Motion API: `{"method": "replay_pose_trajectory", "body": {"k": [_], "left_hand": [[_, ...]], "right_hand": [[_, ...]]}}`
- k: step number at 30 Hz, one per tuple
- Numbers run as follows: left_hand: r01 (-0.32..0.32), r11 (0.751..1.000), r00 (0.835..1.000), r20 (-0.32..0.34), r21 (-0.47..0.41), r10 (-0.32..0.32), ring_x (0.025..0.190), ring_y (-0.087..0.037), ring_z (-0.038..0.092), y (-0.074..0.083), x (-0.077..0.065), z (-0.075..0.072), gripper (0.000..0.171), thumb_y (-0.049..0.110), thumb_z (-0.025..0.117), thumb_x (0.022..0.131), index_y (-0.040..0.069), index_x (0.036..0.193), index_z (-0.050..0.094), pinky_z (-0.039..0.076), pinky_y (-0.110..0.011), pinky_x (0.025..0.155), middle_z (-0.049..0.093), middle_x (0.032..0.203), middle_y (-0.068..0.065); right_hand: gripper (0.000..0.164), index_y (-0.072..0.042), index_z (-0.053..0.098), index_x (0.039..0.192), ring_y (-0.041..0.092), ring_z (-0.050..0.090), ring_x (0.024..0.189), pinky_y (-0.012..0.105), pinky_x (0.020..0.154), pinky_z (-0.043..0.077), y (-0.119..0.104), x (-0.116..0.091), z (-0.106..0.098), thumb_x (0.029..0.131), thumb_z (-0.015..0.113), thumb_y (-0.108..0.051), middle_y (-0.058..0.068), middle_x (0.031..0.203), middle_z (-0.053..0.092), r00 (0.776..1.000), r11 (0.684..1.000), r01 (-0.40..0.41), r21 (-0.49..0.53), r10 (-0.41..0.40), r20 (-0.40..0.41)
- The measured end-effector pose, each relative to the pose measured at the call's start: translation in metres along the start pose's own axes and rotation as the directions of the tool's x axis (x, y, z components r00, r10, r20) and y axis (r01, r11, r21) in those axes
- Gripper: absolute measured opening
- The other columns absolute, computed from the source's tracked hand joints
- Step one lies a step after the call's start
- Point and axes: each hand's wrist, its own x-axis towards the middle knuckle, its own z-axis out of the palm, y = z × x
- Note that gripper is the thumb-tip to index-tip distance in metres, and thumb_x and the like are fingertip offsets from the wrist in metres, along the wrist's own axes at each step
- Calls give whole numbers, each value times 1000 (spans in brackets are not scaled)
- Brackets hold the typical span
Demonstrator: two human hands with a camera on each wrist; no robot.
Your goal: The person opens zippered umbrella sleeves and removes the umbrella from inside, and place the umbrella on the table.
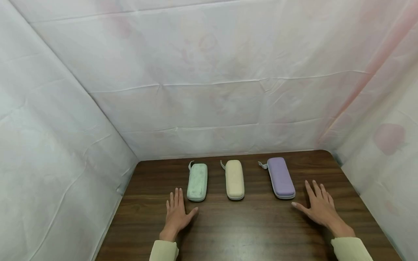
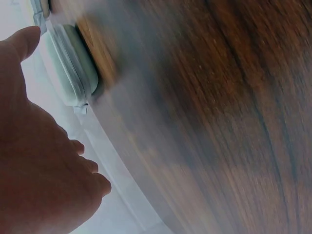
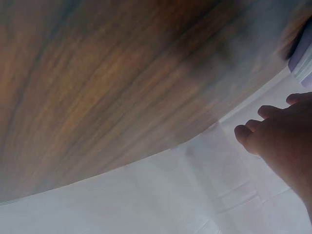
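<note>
Three zippered hard cases lie in a row on the dark wooden table: a mint green case (image 1: 197, 182) at left, a cream case (image 1: 234, 179) in the middle and a purple case (image 1: 281, 177) at right. Each has a small strap at its far left corner. My left hand (image 1: 176, 214), fingers straight and thumb spread, is just left of and nearer than the green case, holding nothing. To the right of the purple case, my right hand (image 1: 321, 209) is spread the same way with nothing in it. The left wrist view shows the green case (image 2: 66, 63) beyond the thumb.
The wooden table (image 1: 241, 232) has rounded far corners and a wood-grain top. Pale printed cloth (image 1: 209, 105) hangs behind its far edge, and similar sheets hang along the left and right sides. The cases are spaced apart, with the wider gap between cream and purple.
</note>
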Motion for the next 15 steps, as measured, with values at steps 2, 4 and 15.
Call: {"method": "replay_pose_trajectory", "body": {"k": [2, 4, 15], "left_hand": [[-1, 1000, 1000, -6, 5, 1, 158, -54, 7, 1, 0, 0, 107, 48, 74, 96, -7, 166, 14, 7, -73, 122, 10, 173, -30], [-6, 1000, 1000, -17, 5, 6, 158, -54, 8, 3, 0, 0, 107, 48, 74, 95, -7, 166, 15, 9, -73, 122, 11, 173, -30], [-3, 999, 986, -168, -33, -3, 150, -54, 32, 38, 11, -2, 90, 29, 81, 93, -6, 161, 33, 32, -69, 117, 33, 165, -30]], "right_hand": [[115, 5, 8, 167, 69, 7, 148, 83, 111, 9, 0, -1, 1, 96, 66, -65, 45, 164, 11, 1000, 1000, 0, -1, 0, 1], [115, 5, 8, 167, 69, 6, 148, 83, 111, 9, 1, -2, 1, 96, 66, -65, 45, 164, 11, 1000, 1000, -2, 2, 2, 4], [105, 8, 19, 164, 69, 18, 143, 83, 108, 16, -16, -9, -5, 98, 68, -57, 45, 159, 22, 998, 1000, 26, 9, -25, -53]]}}
